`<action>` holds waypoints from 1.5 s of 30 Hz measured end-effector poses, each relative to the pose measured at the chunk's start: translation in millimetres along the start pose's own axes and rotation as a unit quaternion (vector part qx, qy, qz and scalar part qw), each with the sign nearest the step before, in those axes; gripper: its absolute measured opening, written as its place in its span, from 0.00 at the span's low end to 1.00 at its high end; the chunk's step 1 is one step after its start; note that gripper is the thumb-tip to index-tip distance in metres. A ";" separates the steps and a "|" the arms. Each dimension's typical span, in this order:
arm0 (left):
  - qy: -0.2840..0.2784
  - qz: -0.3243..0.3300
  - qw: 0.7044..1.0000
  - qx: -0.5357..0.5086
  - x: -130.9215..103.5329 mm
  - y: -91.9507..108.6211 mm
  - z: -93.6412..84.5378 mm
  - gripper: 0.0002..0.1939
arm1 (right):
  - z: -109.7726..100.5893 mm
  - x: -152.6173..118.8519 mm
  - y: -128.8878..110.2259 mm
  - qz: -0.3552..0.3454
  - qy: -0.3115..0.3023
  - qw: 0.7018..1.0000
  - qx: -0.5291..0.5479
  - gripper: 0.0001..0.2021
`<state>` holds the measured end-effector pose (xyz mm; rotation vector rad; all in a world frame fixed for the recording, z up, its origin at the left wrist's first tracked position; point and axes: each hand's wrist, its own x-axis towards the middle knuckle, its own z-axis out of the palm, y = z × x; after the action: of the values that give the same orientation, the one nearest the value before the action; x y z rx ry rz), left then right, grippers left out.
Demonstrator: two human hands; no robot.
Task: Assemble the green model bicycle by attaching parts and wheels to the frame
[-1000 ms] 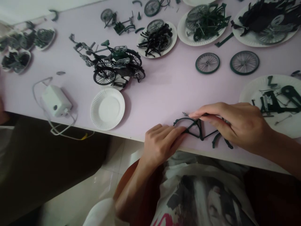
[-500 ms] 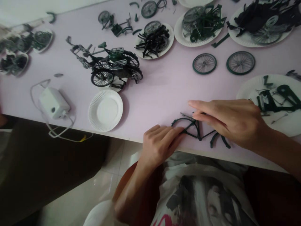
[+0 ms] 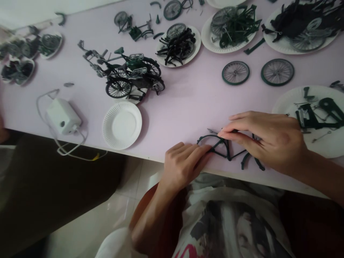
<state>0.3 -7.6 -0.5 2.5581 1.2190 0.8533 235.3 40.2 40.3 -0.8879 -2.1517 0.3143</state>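
Note:
A dark green model bicycle frame [image 3: 229, 152] lies at the table's front edge, with a curved mudguard at its left end. My left hand [image 3: 181, 163] is closed on the frame's left end, fingers pinched together. My right hand [image 3: 268, 138] pinches at the top of the frame, thumb and index fingertip together near the seat joint; the palm hides part of the frame. Below the right hand, a separate-looking curved dark green piece [image 3: 245, 162] rests on the table. A thin grey part [image 3: 213, 131] lies just behind the frame.
Two loose wheels [image 3: 235, 73] lie behind my right hand. A paper plate [image 3: 283, 96] with bicycle parts is at the right. Farther back are assembled model bicycles [image 3: 134, 73] and plates piled with parts. An empty paper plate [image 3: 122, 125] and a white power box [image 3: 63, 116] with cable stand left.
My right index finger, stretched out before, has bent down to meet the thumb at the frame. My left hand keeps its hold. The whole view has shifted slightly.

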 end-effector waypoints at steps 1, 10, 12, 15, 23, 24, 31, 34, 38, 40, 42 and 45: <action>0.001 -0.001 1.000 0.000 0.0 0.1 0.1 0.06 | 0.6 0.1 0.5 0.002 0.004 1.000 -0.006 0.03; 0.006 0.000 1.000 -0.006 1.1 0.8 0.8 0.06 | 3.7 -7.9 7.7 -0.037 0.006 0.999 -0.031 0.12; 0.009 0.002 1.000 -0.007 1.0 0.5 1.0 0.06 | 2.8 -9.8 8.5 -0.047 -0.013 0.999 -0.011 0.15; 0.008 0.006 1.000 -0.006 0.7 -0.1 0.9 0.06 | -2.2 -10.6 8.3 -0.053 -0.068 0.995 0.057 0.20; 0.002 0.005 1.000 -0.007 -0.1 -0.8 0.3 0.06 | -10.3 -8.1 0.8 -0.008 -0.076 0.996 0.048 0.11; 0.003 0.006 1.000 -0.005 0.0 -0.8 0.3 0.06 | -9.2 -7.9 -0.4 -0.010 -0.064 0.998 0.027 0.08; 0.008 0.007 1.000 -0.003 0.4 -0.6 0.8 0.06 | -4.4 -6.2 -1.9 -0.004 -0.028 0.999 -0.040 0.05; 0.008 0.003 1.000 -0.005 -0.4 -0.8 1.1 0.07 | -2.8 -7.5 -0.4 -0.004 -0.020 0.999 -0.037 0.08; 0.010 -0.007 1.000 -0.008 -1.3 -0.9 2.2 0.07 | -0.9 -12.7 -0.2 0.006 -0.028 0.999 -0.037 0.10; 0.011 -0.010 1.000 -0.008 -1.3 -1.0 2.6 0.06 | -0.2 -14.8 -0.3 0.011 -0.034 0.999 -0.026 0.09; 0.010 -0.014 1.000 -0.008 -1.3 -1.0 2.7 0.06 | 0.5 -15.3 0.2 0.017 -0.027 0.999 -0.016 0.09; 0.008 -0.016 1.000 -0.006 -1.4 -0.9 2.7 0.06 | 1.5 -13.9 1.7 0.025 -0.001 0.999 -0.022 0.09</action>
<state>0.6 -7.9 -3.6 2.5211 1.2512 0.8721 241.3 32.0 30.6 -0.9678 -2.1476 0.2938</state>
